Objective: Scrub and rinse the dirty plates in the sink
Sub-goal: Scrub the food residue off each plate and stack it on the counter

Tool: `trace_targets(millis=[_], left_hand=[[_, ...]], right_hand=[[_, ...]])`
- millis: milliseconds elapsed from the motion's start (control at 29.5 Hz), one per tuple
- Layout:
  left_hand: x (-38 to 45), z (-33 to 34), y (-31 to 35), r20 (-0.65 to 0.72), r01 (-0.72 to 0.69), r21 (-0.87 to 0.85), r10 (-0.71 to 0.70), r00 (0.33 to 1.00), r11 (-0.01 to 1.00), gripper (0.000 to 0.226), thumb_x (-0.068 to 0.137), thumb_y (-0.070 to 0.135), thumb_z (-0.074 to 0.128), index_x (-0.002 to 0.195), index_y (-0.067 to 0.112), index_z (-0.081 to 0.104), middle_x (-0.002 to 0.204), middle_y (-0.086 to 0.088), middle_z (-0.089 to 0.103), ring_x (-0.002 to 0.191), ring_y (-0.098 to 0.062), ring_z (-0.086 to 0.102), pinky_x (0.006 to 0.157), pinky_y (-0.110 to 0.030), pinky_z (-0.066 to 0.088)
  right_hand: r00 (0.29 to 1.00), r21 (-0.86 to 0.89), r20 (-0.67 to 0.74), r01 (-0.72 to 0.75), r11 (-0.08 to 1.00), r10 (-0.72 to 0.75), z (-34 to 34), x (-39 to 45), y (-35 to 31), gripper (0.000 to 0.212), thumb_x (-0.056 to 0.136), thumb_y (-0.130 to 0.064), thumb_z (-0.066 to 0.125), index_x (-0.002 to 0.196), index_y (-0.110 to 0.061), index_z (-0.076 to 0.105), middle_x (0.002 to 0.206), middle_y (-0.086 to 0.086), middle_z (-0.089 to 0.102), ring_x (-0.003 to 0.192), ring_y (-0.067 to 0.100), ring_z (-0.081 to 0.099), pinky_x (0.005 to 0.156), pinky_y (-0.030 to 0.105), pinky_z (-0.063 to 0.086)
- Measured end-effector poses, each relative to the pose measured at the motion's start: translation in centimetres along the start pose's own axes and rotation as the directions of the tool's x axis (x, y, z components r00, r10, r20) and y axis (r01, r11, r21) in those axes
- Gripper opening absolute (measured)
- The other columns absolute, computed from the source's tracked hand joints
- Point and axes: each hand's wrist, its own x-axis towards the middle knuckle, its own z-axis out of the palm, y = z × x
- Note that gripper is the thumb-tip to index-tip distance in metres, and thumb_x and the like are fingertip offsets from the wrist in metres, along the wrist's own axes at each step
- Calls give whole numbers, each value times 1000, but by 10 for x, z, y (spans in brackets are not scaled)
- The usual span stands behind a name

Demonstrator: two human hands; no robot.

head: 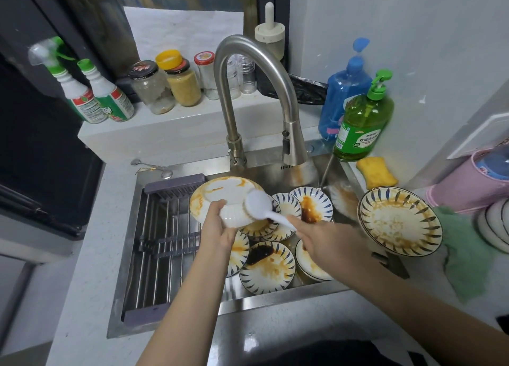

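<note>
Stainless steel sink, right basin area: loose pile of dirty plates, blue-dash rim pattern, orange and dark brown sauce residue. Count in pile: at least six visible, overlapping; exact number uncertain where hands cover them. One further patterned plate sits tilted on the sink's right edge, orange residue across its face.

Left hand: fingers curled round the near rim of one white plate, held above the pile, tilted, underside facing camera, orange smears at its edge. Right hand: closed round the handle of one white dish brush; brush head rests against the held plate's right side.

Faucet: one, brushed metal, gooseneck; spray head over the basin's back right. Water flow: cannot tell.

Drying rack: one, metal bars with purple ends, spans the sink's left half.

Counter right of sink: one yellow sponge, one green cloth, one pink container.

Back right corner: two pump bottles, one green, one blue, just beside each other.

Ledge behind sink: two spray bottles at left; jars in a row, three with lids clearly seen, clear ones behind the faucet not countable.

One spoon on the counter at the sink's back left corner.
</note>
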Motion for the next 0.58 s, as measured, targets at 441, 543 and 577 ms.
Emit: trace_targets(millis=[441, 543, 577], left_hand=[[-4, 5, 1, -18, 42, -63, -43, 999, 997, 22, 94, 9, 48, 116, 9, 51, 98, -4, 63, 87, -21, 64, 57, -32, 59], [-6, 6, 2, -55, 53, -52, -56, 997, 997, 26, 94, 11, 49, 118, 19, 53, 93, 4, 67, 85, -15, 69, 77, -19, 52], [-5, 5, 3, -53, 54, -73, -58, 997, 996, 18, 94, 11, 49, 109, 17, 55, 77, 1, 68, 68, -15, 69, 64, -20, 55]], right_hand=[[998, -8, -7, -67, 998, 67, 3, 4, -1, 48, 104, -29, 31, 149, -36, 18, 61, -7, 42, 44, 8, 33, 40, 23, 27], [994, -39, 27, -108, 993, 109, 3, 7, 2, 48, 103, -27, 35, 149, -33, 20, 58, -7, 37, 42, 7, 31, 39, 23, 24], [996, -60, 21, -87, 994, 88, 5, 3, -3, 50, 100, -28, 43, 147, -35, 26, 55, -7, 34, 40, 6, 25, 37, 22, 19]])
